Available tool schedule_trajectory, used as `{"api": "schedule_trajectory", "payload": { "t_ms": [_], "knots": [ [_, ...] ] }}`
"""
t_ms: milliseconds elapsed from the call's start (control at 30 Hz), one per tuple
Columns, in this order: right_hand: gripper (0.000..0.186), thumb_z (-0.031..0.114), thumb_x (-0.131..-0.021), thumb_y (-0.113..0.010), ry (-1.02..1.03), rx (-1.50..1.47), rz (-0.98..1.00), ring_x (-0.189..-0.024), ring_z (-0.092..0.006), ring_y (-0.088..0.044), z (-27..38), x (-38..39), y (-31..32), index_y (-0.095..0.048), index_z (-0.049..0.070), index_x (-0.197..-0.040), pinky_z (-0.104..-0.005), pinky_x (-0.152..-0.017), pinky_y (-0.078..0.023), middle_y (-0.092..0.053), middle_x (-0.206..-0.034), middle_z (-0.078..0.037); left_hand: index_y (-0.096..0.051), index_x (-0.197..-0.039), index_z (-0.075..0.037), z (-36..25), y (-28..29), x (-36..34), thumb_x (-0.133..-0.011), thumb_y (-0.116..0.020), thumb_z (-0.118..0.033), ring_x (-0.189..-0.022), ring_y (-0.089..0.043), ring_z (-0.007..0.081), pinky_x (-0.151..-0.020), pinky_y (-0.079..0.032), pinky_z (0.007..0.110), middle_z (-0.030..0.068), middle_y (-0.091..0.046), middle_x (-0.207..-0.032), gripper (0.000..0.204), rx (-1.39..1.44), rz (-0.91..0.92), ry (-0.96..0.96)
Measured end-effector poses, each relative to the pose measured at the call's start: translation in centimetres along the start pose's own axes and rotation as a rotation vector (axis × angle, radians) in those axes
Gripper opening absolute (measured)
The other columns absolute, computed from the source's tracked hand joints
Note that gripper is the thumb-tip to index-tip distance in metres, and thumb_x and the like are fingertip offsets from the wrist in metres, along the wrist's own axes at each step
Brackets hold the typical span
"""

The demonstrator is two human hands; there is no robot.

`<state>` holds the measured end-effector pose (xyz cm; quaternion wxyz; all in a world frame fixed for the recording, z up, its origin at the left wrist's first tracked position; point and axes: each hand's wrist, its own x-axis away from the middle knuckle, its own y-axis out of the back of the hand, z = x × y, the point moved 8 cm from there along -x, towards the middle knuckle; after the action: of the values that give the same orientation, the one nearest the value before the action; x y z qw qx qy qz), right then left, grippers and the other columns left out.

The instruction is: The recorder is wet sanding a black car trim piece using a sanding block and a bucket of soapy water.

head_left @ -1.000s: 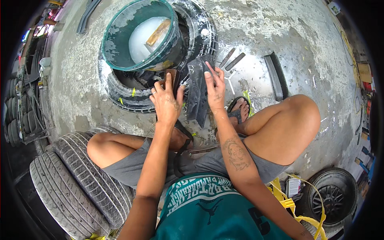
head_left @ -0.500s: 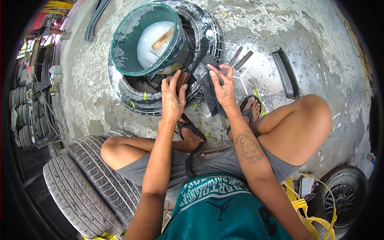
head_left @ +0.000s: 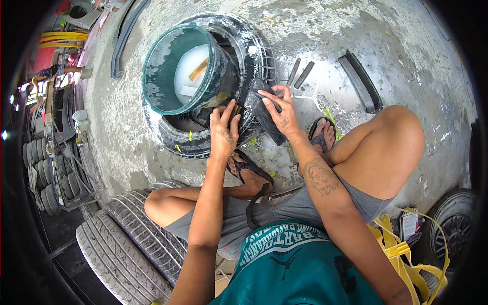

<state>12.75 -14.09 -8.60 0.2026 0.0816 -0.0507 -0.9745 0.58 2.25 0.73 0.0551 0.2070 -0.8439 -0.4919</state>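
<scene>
My right hand (head_left: 281, 113) grips a black rubber strip (head_left: 264, 118) with thumb and fingers, its lower end hanging toward my feet. Close by, my left hand (head_left: 224, 131) pinches a small flat brown piece (head_left: 237, 110), mostly covered by the fingers, so its kind is unclear. Just beyond both hands, a green bucket (head_left: 150, 76) leans tilted inside a worn tire (head_left: 265, 53) lying flat. Whitish liquid (head_left: 189, 68) fills the bucket's bottom, with a yellowish-brown block (head_left: 199, 69) and a pale block (head_left: 188, 91) in it.
Two narrow dark strips (head_left: 304, 75) and a black channel-shaped rubber piece (head_left: 360, 81) lie on the wet concrete. Treaded tires (head_left: 122, 259) stand at my left. A wheel (head_left: 450, 229) and yellow straps (head_left: 399, 249) are at lower right. Shelving with tires (head_left: 48, 173) lines the far left.
The view has shifted slightly, so the bucket and tire appear lower and farther left. The brown piece in my left hand is now more hidden. Both hands keep their hold.
</scene>
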Motion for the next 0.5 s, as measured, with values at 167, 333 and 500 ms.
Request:
{"api": "schedule_trajectory", "payload": {
  "t_ms": [167, 333, 500],
  "knots": [
    [0.033, 0.039, -0.111, -0.064, -0.027, 0.135, 0.036, -0.133, -0.0461, -0.057, 2.1, -0.1, 0.0, -0.082, 0.021, -0.133, -0.0509, -0.110, -0.049, -0.059, -0.138, -0.026, -0.071, -0.144, -0.004, -3.0, 0.4, -0.4, -0.098, -0.077, -0.004, -0.121, -0.068, 0.0383, -0.105, -0.053, 0.045, 0.0205, -0.070, -0.138, 0.047, 0.041, -0.147, -0.145],
    [0.038, 0.040, -0.115, -0.053, -0.063, 0.240, 0.070, -0.128, -0.0482, -0.057, 2.6, -0.3, 0.0, -0.082, 0.022, -0.133, -0.0519, -0.112, -0.048, -0.062, -0.135, -0.032, -0.073, -0.139, -0.001, -4.1, -2.6, 0.0, -0.098, -0.068, 0.003, -0.125, -0.060, 0.0422, -0.110, -0.048, 0.049, 0.0203, -0.064, -0.147, 0.041, 0.059, -0.106, -0.188],
    [0.039, 0.038, -0.116, -0.052, -0.082, 0.169, 0.062, -0.127, -0.0490, -0.057, 2.6, -0.6, -0.3, -0.082, 0.023, -0.134, -0.0507, -0.114, -0.046, -0.063, -0.132, -0.034, -0.077, -0.135, -0.005, -2.0, -1.8, -2.9, -0.095, -0.074, 0.003, -0.121, -0.064, 0.0415, -0.107, -0.050, 0.048, 0.0165, -0.069, -0.143, 0.040, 0.093, -0.183, -0.098]
  ]
}}
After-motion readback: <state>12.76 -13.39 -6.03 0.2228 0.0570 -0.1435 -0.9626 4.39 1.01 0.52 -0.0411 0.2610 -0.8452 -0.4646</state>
